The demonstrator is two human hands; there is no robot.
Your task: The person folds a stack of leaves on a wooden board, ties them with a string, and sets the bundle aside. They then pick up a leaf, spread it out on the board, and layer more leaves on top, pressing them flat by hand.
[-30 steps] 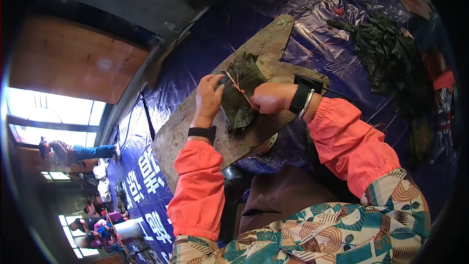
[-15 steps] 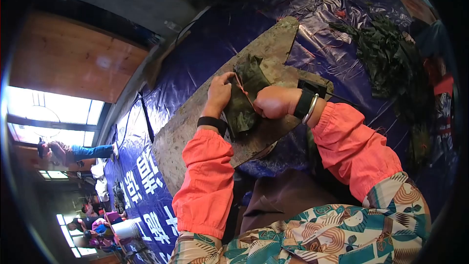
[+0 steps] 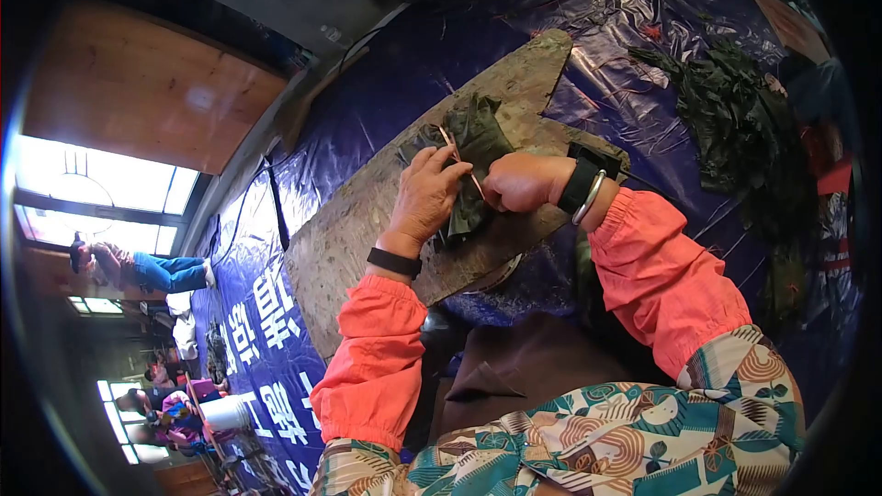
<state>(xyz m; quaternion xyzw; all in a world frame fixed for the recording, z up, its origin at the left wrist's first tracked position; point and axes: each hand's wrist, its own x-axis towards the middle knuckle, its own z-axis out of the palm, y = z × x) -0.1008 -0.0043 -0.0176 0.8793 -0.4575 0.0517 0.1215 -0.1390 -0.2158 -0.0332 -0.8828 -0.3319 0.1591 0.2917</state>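
A flattened bundle of dark green leaves [image 3: 484,133] lies on a worn, irregular board [image 3: 340,248]. Across its middle runs a thin pinkish-orange tie strip [image 3: 446,135]. My left hand [image 3: 424,197] is over the bundle's left side, thumb and forefinger pinched together on the strip. Close on its right, my right hand [image 3: 530,181] is closed at the strip's lower end, its fingertips partly hidden by the fist. Both forearms wear coral sleeves and dark wristbands; a silver bangle [image 3: 589,197] circles the right wrist.
Blue plastic sheeting with white characters [image 3: 276,312] spreads under the board. A heap of dark leaves [image 3: 735,119] lies to the right. At the far left are a person in jeans [image 3: 170,271], other seated people and a white bucket [image 3: 228,411].
My left hand has shifted right and slightly down from the bundle's upper left edge, and now pinches the strip near its middle. My right hand remains in nearly the same place.
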